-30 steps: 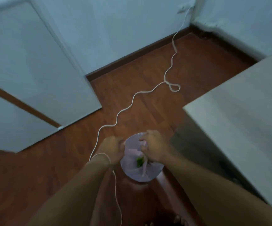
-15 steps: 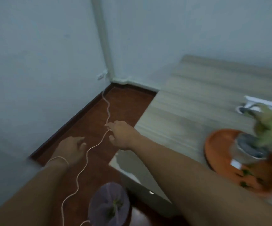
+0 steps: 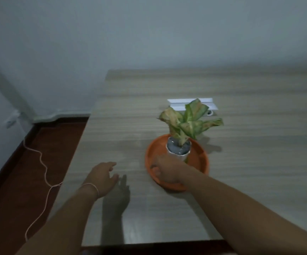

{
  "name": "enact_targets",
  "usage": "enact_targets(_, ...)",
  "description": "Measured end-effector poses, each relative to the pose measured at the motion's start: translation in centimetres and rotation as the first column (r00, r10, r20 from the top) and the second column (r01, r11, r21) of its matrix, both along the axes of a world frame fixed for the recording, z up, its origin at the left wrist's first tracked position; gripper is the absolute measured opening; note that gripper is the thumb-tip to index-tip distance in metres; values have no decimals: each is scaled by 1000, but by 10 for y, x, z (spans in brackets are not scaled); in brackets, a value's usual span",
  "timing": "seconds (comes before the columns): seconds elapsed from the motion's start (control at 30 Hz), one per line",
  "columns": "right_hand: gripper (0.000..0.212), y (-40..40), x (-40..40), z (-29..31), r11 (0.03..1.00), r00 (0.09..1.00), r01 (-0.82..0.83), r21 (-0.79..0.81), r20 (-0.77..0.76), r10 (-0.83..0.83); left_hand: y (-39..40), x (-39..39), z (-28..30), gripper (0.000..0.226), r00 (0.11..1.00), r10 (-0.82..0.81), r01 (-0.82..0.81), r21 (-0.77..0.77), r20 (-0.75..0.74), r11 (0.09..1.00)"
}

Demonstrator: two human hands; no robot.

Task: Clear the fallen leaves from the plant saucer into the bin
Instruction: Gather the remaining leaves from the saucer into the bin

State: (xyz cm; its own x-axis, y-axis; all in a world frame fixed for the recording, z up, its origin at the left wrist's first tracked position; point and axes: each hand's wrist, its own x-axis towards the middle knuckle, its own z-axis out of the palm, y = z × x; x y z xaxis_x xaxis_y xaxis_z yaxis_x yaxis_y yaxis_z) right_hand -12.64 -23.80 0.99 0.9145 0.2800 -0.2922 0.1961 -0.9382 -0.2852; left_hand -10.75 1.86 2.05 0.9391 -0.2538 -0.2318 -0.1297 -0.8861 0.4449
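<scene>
An orange plant saucer [image 3: 202,155] sits on the wooden table [image 3: 259,144]. A white pot [image 3: 176,154] stands in it, holding a plant with green and yellowed leaves [image 3: 187,122]. My right hand [image 3: 165,170] reaches into the near-left part of the saucer, fingers curled down against its floor and hiding whatever lies under them. A sliver of green [image 3: 186,160] shows beside the pot. My left hand [image 3: 103,176] hovers over the table left of the saucer, fingers apart and empty. The bin is out of view.
A white flat object [image 3: 178,104] lies behind the plant. The table's left edge drops to a dark red floor, where a white cord [image 3: 42,162] trails from a wall socket [image 3: 11,123]. Pale walls close off the back and left.
My view swung up from the floor and the lined bin to the table. Both hands left the bin; the right hand moved into the saucer and the left over the table.
</scene>
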Motion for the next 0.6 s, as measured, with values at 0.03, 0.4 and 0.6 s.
enact_targets(0.03,38,-24,-4,-3,999,999,48,-4,-6,-48,-20,1,-5,53,998,-50,50,3,-28,999)
enact_targets(0.4,35,-166,-18,-38,977,987,143,-158,-45,-152,-184,4,-49,28,929,-339,346,20,-148,938)
enact_targets(0.6,59,-167,-8,-70,981,990,-131,-142,35,137,-219,4,-69,51,916,-360,377,75,-175,923)
